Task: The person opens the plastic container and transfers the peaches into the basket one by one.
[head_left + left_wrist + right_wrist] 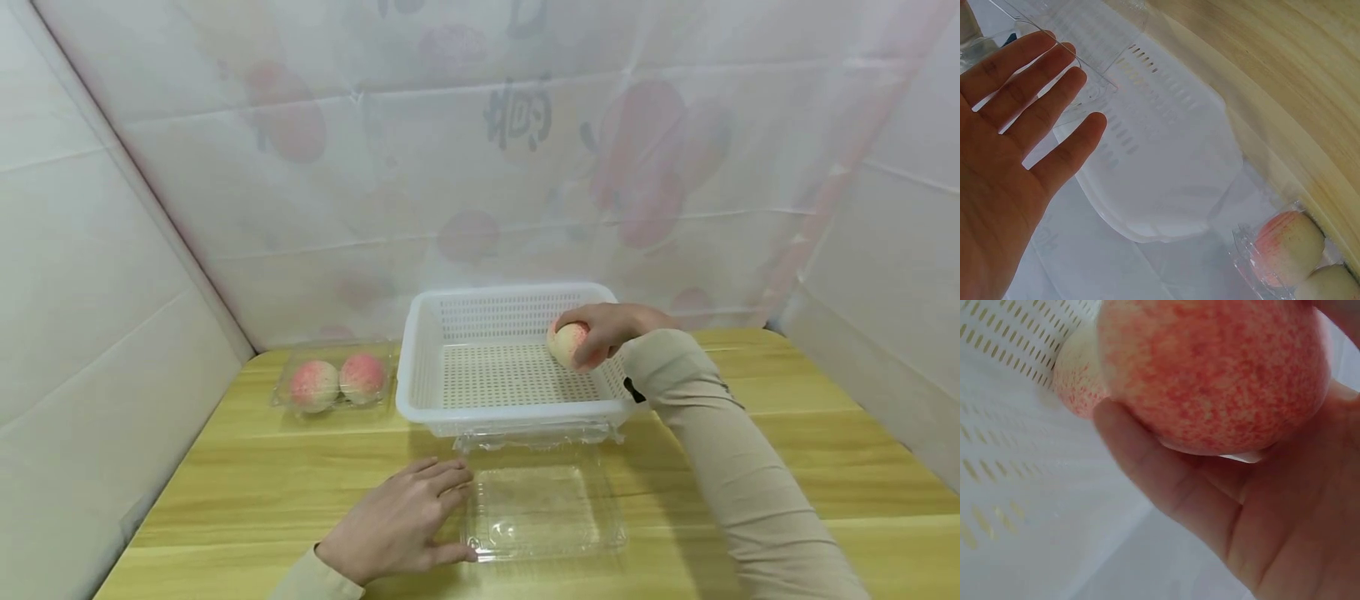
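Observation:
My right hand (617, 325) grips a pink-speckled peach (1210, 375) over the right side of a white plastic basket (420, 358). In the right wrist view, fingers curl around the peach from below. Behind it, a second, paler peach (1077, 378) lies against the slotted basket. At the front of the table my left hand (401, 517) lies with fingers spread, fingertips at the left edge of a clear plastic clamshell box (536, 512). That box holds nothing, and its raised lid stands close to the basket's front wall.
Left of the basket sits another clear box (281, 392) with two peaches (315, 385) inside. Everything stands on a wood-grain table (247, 492). White printed sheeting (390, 192) closes off the back and both sides.

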`<state>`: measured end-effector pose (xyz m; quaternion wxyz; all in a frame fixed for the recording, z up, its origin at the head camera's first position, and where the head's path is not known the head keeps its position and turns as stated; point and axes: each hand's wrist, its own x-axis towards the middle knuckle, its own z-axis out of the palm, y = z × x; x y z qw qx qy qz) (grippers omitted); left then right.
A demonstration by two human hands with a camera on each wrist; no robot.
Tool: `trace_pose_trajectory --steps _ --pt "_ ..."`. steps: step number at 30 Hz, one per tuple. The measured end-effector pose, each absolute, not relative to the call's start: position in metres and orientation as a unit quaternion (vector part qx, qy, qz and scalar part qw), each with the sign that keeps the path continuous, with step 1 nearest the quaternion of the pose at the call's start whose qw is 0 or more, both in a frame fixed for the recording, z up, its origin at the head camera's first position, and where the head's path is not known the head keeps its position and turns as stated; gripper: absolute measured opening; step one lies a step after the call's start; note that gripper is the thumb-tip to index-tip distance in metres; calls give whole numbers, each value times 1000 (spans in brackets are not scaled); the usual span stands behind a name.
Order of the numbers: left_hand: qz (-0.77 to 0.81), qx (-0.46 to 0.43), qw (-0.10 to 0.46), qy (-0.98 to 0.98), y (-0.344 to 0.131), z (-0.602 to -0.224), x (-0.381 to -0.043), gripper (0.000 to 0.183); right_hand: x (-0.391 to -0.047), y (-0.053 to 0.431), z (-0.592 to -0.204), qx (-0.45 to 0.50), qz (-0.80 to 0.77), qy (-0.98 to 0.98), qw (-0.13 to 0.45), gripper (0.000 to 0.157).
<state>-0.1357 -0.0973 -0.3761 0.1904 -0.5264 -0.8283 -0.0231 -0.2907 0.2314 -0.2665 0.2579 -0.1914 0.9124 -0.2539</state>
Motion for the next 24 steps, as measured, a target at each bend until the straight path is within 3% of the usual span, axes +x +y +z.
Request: trace_pose_trajectory --steps 17,24 --pt "-25 -524 200 -827 -98 -377 -137 58 -313 222 -273 -176 -198 914 307 62" --pt "-22 -525 200 -827 -98 -377 -136 59 -305 215 -277 -81 -147 938 304 81"
